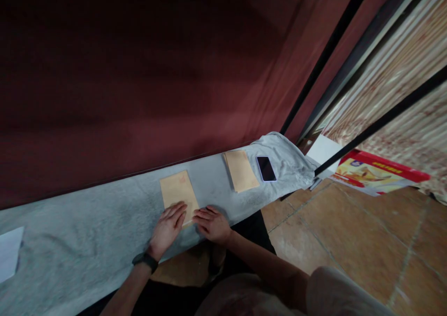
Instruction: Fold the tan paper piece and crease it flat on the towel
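A tan paper envelope (178,190) with a small reddish mark near its far right corner lies flat on the grey cloth-covered table. My left hand (170,225) rests flat on its near left part, fingers stretched out. At the near right corner, my right hand (212,224) lies with its fingers extended over the edge of the paper. Neither hand grips anything. Further right sits a small stack of similar tan envelopes (241,171), slightly fanned at the left side.
A dark-screened phone (266,169) lies right of the stack. White paper (10,253) is at the far left of the grey cloth (87,227). A dark red wall (157,97) stands behind. Black metal posts (323,60) and a red printed box (377,171) are at the right.
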Demonstrator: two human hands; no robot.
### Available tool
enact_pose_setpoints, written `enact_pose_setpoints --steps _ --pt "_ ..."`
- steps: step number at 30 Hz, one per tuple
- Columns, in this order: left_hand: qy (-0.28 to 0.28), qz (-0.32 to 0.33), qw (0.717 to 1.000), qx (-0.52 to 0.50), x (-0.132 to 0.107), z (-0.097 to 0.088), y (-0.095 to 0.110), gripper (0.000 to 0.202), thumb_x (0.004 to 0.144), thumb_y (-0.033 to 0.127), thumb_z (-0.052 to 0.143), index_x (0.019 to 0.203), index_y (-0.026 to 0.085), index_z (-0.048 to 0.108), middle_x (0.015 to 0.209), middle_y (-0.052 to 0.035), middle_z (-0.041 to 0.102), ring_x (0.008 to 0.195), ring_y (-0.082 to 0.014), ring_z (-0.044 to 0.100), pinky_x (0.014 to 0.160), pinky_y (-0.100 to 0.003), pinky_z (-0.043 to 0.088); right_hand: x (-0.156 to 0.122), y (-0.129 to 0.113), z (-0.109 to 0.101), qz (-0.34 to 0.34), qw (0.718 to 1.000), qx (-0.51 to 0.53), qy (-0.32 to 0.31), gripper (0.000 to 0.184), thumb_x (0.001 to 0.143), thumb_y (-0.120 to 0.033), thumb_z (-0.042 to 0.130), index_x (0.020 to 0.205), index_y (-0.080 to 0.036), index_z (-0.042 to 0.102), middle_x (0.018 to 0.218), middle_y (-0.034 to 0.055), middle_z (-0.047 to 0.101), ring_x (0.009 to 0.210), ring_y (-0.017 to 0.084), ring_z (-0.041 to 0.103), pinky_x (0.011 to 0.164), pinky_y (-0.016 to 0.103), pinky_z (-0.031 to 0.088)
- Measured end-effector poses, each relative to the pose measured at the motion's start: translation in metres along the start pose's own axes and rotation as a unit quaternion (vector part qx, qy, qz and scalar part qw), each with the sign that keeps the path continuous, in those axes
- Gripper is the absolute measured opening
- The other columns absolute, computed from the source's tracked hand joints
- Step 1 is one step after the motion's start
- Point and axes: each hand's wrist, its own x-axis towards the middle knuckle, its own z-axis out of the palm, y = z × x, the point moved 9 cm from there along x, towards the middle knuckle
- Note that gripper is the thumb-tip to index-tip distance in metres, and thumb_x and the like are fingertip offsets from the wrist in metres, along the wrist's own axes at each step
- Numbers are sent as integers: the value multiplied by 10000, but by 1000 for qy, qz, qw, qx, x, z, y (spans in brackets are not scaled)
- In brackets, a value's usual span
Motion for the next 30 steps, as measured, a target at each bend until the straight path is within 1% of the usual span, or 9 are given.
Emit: enact_pose_setpoints --steps 2,4,6,10,13,16,20,25,30 --pt "-8 -4 1000 12 16 7 -2 508 1038 432 319 1414 187 556 1468 -109 565 1381 -242 500 1144 -445 412 -1 1 0 4 1000 5 3 314 966 -260 587 1278 -264 619 1420 22 616 1306 163 543 1188 365 309" --pt "-16 -16 999 36 33 13 -7 555 1034 461 306 1456 167 514 1537 -129 485 1453 -273 408 1181 -490 356 -2 1 1 6 1000 12 2 322 960 -239 590 1279 -263 621 1415 33 619 1307 169 547 1187 379 316" --pt "-31 -25 998 49 49 19 -14 580 1039 464 282 1507 166 449 1575 -127 432 1489 -273 345 1206 -508 306 -3 1 0 6 1000 23 0 337 961 -232 578 1294 -265 615 1421 40 613 1319 177 542 1188 392 321" --pt "-39 -28 997 55 74 26 -28 609 1037 477 267 1547 166 388 1585 -121 418 1510 -260 305 1235 -494 244 -5 1 0 7 999 44 -4 369 969 -260 556 1336 -266 595 1440 49 597 1338 197 533 1198 429 312" --pt "-25 -30 998 54 82 26 -33 605 1034 472 279 1569 198 347 1581 -100 429 1514 -244 296 1250 -486 205 -6 2 3 14 998 52 -12 380 970 -263 545 1347 -265 592 1451 52 588 1339 202 532 1205 446 303" --pt "-23 -33 998 55 81 28 -32 607 1033 461 288 1582 202 320 1600 -88 400 1524 -242 270 1258 -481 179 -7 2 4 19 998 60 -21 390 964 -260 547 1351 -255 591 1461 57 579 1343 211 527 1214 458 289" --pt "-40 -25 997 57 72 32 -26 610 1036 450 293 1579 173 326 1619 -101 361 1536 -249 235 1264 -482 159 -6 1 4 19 997 66 -30 391 963 -259 552 1352 -256 588 1459 58 580 1349 212 519 1218 460 286" --pt "-55 -4 997 49 59 33 -13 606 1043 450 315 1579 167 322 1634 -98 332 1542 -239 214 1272 -469 133 -7 1 4 18 998 59 -33 402 950 -263 570 1352 -258 587 1466 55 571 1360 217 508 1219 460 295" --pt "-68 10 997 34 44 28 2 591 1041 432 328 1581 190 315 1638 -82 326 1538 -229 227 1274 -465 120 -8 1 6 13 998 53 -29 422 940 -244 564 1361 -253 584 1456 65 578 1354 224 515 1219 468 304"
